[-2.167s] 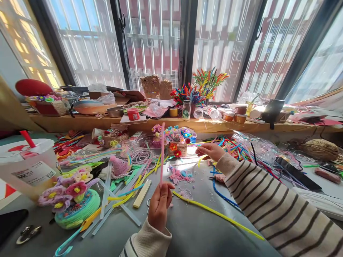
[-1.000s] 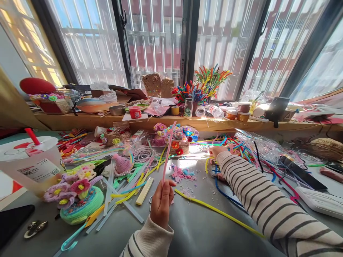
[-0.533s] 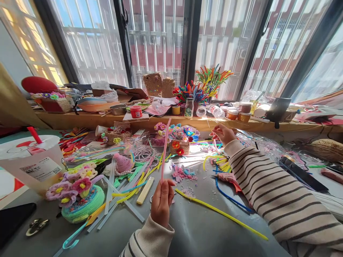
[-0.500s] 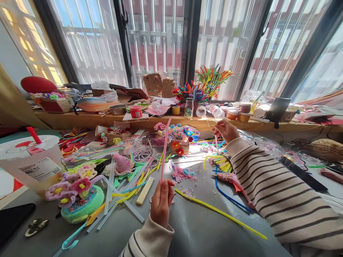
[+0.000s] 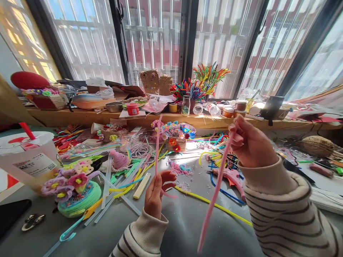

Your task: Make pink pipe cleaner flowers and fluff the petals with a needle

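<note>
My left hand (image 5: pixel 154 194) pinches a thin pink pipe cleaner (image 5: pixel 158 146). One end of it points up, and a short pink length sticks out to the right below the fingers. Higher on the right, my right hand (image 5: pixel 253 144) grips a second pink pipe cleaner (image 5: pixel 216 192), which hangs down at a slant towards the front. Below and between the hands, a yellow pipe cleaner (image 5: pixel 214 204) lies across the grey table. Pink and blue clippings (image 5: pixel 180 167) are scattered beyond my left hand. A pink glue gun (image 5: pixel 233 178) lies behind the hanging pipe cleaner.
At left stand a drink cup (image 5: pixel 34 164) with a red straw and a green flower-topped piece (image 5: pixel 80 200). Clear glue sticks (image 5: pixel 105 187) lie beside a small crocheted hat (image 5: pixel 118 159). A flower-trimmed basket (image 5: pixel 177 142) stands at the back. Jars and pipe cleaner bundles (image 5: pixel 190 91) line the windowsill.
My right hand has come nearer from the back of the table, raising a pink pipe cleaner into plain view. The left hand's fingers have spread a little, and its pipe cleaner stays upright.
</note>
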Action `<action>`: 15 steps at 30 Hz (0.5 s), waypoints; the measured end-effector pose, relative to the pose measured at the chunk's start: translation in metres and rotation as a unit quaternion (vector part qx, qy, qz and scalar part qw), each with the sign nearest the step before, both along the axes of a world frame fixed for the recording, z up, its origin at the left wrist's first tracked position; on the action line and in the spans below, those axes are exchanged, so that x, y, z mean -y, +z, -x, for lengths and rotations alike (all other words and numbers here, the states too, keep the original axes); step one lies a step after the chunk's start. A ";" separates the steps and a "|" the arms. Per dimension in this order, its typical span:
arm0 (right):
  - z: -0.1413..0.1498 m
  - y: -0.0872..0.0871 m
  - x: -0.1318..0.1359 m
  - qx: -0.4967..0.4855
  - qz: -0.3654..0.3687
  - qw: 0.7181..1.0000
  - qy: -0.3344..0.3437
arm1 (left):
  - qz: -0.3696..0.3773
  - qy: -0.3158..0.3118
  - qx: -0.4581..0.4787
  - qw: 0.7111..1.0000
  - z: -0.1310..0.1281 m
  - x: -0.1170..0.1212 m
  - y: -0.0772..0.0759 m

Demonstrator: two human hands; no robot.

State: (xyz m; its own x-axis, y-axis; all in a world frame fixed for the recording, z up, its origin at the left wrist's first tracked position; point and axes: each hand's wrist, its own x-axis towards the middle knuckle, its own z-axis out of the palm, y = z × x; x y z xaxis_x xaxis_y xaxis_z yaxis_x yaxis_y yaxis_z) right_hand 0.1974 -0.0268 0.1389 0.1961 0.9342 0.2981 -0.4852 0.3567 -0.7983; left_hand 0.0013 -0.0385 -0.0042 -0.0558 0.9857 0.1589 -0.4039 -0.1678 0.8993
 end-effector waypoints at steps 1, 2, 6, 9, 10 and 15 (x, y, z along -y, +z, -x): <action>0.005 -0.015 -0.002 -0.033 0.025 0.999 0.018 | 0.004 -0.025 0.009 1.000 0.000 0.000 0.001; 0.010 -0.031 -0.004 -0.068 0.038 0.997 0.008 | 0.010 -0.053 0.019 0.998 -0.001 0.001 0.002; 0.022 -0.087 -0.017 -0.170 0.086 0.980 -0.048 | 0.046 -0.163 0.044 0.985 -0.008 0.006 0.007; 0.021 -0.114 -0.026 -0.213 0.103 0.970 -0.065 | 0.044 -0.185 0.042 0.981 -0.009 0.006 0.006; 0.020 -0.119 -0.028 -0.213 0.102 0.969 -0.073 | 0.038 -0.182 0.041 0.982 -0.008 0.004 0.004; 0.030 -0.127 -0.026 -0.191 0.070 0.977 -0.064 | 0.045 -0.165 0.039 0.985 -0.004 -0.003 -0.002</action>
